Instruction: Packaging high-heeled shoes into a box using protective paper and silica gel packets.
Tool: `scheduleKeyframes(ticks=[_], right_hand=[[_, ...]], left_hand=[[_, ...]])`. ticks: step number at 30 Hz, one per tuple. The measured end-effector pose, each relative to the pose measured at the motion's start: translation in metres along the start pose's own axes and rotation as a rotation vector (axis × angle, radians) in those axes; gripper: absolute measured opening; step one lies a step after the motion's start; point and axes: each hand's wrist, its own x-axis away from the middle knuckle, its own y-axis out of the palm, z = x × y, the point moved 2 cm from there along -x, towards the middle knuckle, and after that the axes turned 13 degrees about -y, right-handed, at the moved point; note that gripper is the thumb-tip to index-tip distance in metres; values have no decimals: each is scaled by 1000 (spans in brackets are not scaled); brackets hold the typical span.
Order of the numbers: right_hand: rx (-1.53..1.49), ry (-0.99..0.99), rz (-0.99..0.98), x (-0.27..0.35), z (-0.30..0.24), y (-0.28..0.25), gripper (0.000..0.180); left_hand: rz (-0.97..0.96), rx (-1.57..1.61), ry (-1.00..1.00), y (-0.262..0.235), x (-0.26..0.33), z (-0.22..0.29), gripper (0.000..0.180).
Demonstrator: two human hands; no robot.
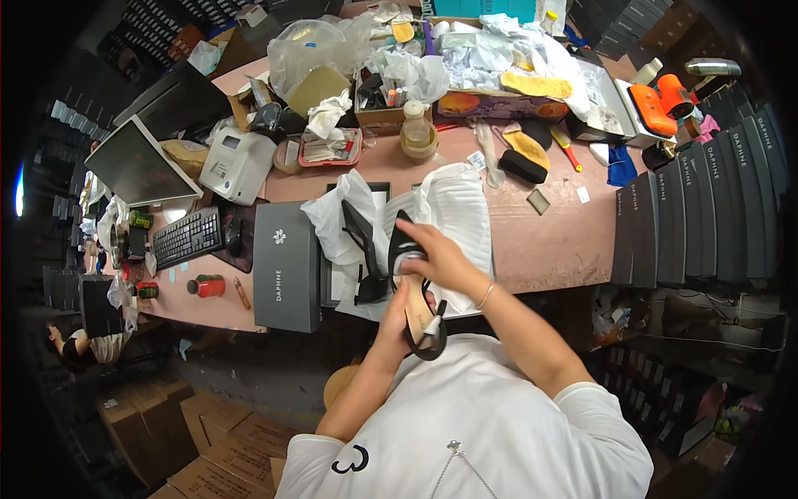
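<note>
A black slingback shoe with a beige insole is held up before my chest, over the near edge of the table. My left hand grips it along the side near the middle. My right hand is closed around the toe end, its thumb at the shoe's opening, where something whitish shows. A second black shoe lies in white tissue paper inside an open shoe box, left of my hands. Pleated white paper spreads behind my right hand. The grey box lid rests to the left.
Left on the table are a keyboard, a monitor, a label printer and a red-capped bottle. A glass jar and paper-filled boxes stand behind. Grey shoe boxes line the right edge; cartons sit below left.
</note>
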Motion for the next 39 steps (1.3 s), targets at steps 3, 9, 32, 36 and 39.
scheduleKeyframes(ticks=[3, 9, 32, 36, 39], right_hand=[[-556, 106, -39, -12, -27, -36, 86], [-634, 150, -66, 27, -60, -42, 36], [-1336, 472, 282, 33, -88, -38, 25], [-1271, 467, 190, 24, -92, -26, 29], [-810, 254, 158, 17, -85, -38, 32]], left_hand=[[-178, 153, -122, 1, 4, 31, 41], [-787, 652, -279, -5, -13, 50, 58], [397, -1279, 1110, 29, 60, 50, 36], [232, -1015, 837, 34, 44, 52, 34], [69, -583, 739, 42, 33, 56, 32]])
